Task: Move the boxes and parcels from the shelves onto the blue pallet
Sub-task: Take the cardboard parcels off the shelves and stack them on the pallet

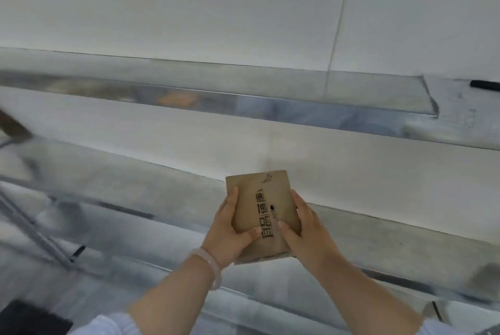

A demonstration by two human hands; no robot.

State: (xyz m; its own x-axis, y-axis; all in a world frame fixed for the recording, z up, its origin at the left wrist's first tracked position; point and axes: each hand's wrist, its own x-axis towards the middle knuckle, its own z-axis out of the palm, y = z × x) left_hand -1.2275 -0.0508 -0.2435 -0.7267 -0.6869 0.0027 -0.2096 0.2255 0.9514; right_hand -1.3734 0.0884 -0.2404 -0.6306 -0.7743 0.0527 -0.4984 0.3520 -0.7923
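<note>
Holding 1 small brown cardboard box [266,188] in both hands, the person stands facing a metal rack against a pale wall. The left hand [230,229] clasps the box's left edge, its fingers [232,199] lying close together up the side and the thumb pressed across the printed face. The right hand [300,232] grips the right edge the same way, thumb on the face, with the rest of its fingers wrapped round the side and mostly hidden. The box is tilted a little and appears to be carried in the air in front of the lower shelf [162,180], below the upper shelf [270,102]. By my reading this parcel is off the rack but not yet delivered. The blue pallet is nowhere in view, so how many boxes already sit on it cannot be told. A blurred brown shape [13,126] at the left edge may be another box waiting, though the blur leaves that unsure, and a slim dark object [484,84] lies at the far right of the upper level. What seems left is to carry this box to the pallet, set it down, then return for whatever remains.
</note>
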